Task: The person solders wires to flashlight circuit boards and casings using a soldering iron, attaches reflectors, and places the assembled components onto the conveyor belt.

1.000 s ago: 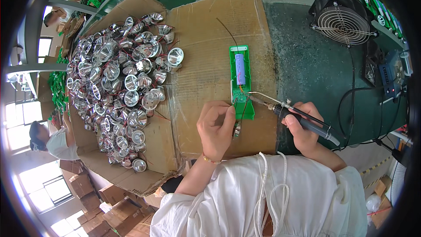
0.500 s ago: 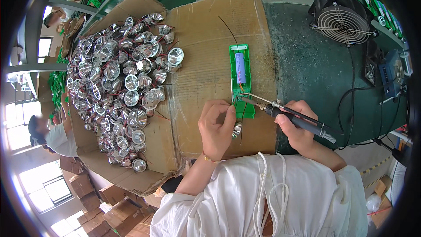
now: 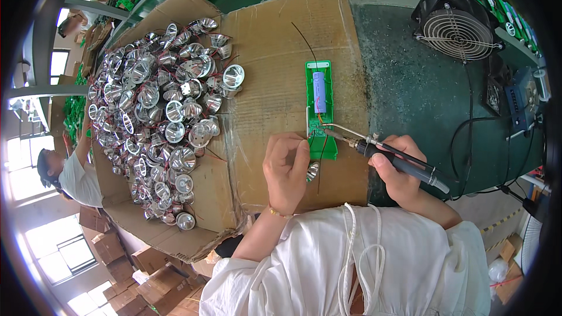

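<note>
My right hand [image 3: 399,167] grips a soldering iron [image 3: 395,162] with a thin metal tube along it. Its tip meets the small circuit board [image 3: 317,129] in a green plastic housing [image 3: 328,90]. A purple cylindrical battery [image 3: 319,90] lies lengthwise in that housing, and a dark wire [image 3: 305,42] sticks out past the far end. My left hand [image 3: 285,169] is pinched closed at the housing's near left side, on what looks like a thin wire by the board. Partly behind its fingers, a silver reflector cup [image 3: 313,171] rests below the housing.
A large cardboard box [image 3: 202,199] full of reflector cups with wires stands at left. Flat cardboard [image 3: 269,52] lies under the work. A black fan with a wire grille [image 3: 458,34] and a blue soldering station [image 3: 520,102] are at right. Another person [image 3: 79,178] sits far left.
The green housing has shifted slightly left, along with my left hand and the reflector cup. The iron's tip stays at the board. The person at far left has moved the head.
</note>
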A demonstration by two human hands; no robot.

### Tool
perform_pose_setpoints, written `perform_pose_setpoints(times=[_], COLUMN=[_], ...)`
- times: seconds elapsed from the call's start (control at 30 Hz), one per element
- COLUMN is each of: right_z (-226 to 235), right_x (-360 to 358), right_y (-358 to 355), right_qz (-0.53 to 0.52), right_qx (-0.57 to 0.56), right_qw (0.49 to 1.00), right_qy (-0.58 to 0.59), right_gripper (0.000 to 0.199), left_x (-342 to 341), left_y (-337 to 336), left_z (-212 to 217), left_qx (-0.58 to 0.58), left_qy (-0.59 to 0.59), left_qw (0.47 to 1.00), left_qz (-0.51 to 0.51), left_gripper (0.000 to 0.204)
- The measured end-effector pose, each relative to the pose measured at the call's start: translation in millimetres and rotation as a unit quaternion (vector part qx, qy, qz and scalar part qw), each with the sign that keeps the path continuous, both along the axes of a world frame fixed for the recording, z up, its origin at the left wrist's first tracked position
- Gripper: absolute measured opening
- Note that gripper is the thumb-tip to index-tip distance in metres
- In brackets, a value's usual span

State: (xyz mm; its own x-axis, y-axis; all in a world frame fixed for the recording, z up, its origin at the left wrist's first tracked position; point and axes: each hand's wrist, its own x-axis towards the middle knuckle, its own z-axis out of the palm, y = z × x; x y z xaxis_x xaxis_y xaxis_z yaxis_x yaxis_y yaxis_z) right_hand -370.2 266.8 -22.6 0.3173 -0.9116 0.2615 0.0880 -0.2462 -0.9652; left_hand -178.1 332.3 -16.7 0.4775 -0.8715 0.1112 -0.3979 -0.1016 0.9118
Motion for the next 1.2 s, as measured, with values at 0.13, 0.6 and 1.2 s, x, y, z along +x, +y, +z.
perform_pose_setpoints(times=[0.13,0.6,1.2], right_z=[1.3,8.9,6.6], right_x=[1.6,-1.8,-7.2], right_y=[1.1,1.7,3.5], right_qz=[0.006,0.040,0.022], right_qx=[0.013,0.050,0.018], right_qw=[1.000,0.997,0.999], right_qy=[0.010,0.043,0.016], right_gripper=[0.016,0.014,0.015], left_x=[-2.5,-1.3,-3.8], left_y=[-1.3,-0.4,1.4], left_z=[3.6,1.2,5.2], left_qx=[0.008,0.008,0.004], left_qy=[0.018,0.005,-0.054], left_qw=[1.000,1.000,0.998], left_qz=[0.004,-0.002,-0.035], left_gripper=[0.005,0.007,0.006])
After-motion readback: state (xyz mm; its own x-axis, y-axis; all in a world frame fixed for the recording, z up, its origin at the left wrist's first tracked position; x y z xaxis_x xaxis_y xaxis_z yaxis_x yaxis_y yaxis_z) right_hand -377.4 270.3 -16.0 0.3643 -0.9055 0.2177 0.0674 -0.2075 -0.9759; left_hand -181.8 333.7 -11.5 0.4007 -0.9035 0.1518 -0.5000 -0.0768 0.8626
